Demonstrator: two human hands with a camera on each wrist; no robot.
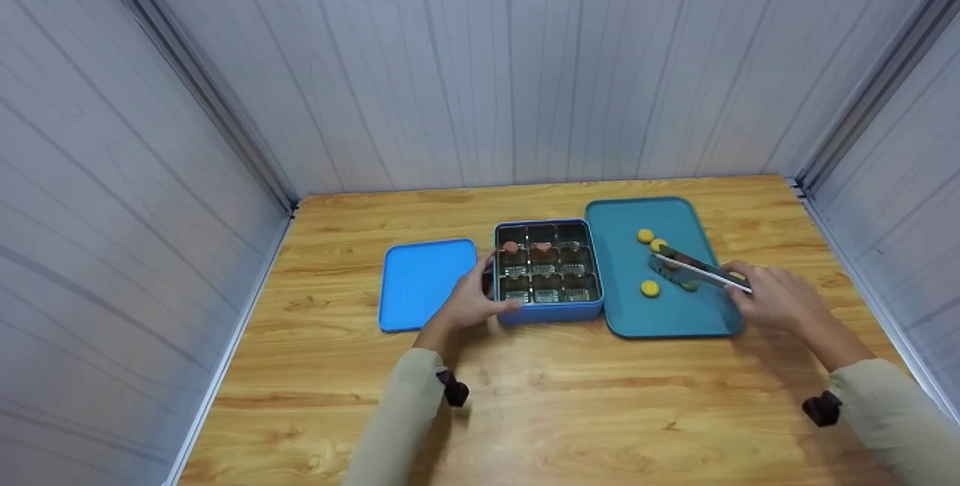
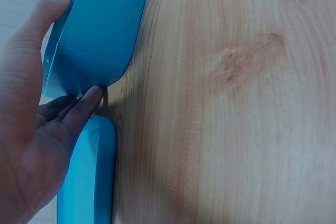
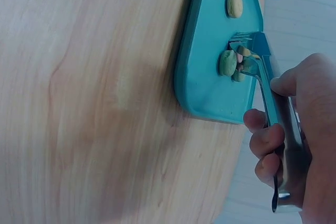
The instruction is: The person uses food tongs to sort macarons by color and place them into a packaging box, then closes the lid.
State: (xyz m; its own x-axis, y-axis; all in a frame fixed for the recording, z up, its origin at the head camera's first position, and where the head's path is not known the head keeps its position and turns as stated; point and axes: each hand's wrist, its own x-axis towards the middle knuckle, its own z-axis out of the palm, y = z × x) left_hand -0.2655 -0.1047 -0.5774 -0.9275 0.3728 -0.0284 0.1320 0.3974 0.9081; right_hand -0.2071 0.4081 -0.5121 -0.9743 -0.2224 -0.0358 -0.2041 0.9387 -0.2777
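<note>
The wooden worktop (image 1: 570, 411) carries one teal tray (image 1: 679, 317), one blue lid (image 1: 424, 283) and one blue compartment box (image 1: 551, 311). The left hand (image 1: 469, 302) has its fingers (image 2: 81, 106) clamped on the box's near left corner, the lid just beside them. The right hand (image 1: 776, 298) has its fingers (image 3: 265, 142) curled round metal tongs (image 1: 694, 267), whose tips rest at a green sweet (image 3: 227, 62) on the tray. Three yellow sweets (image 1: 649, 288) lie beyond those fingers. Two pinkish pieces (image 1: 511, 247) sit in the box's far compartments.
</note>
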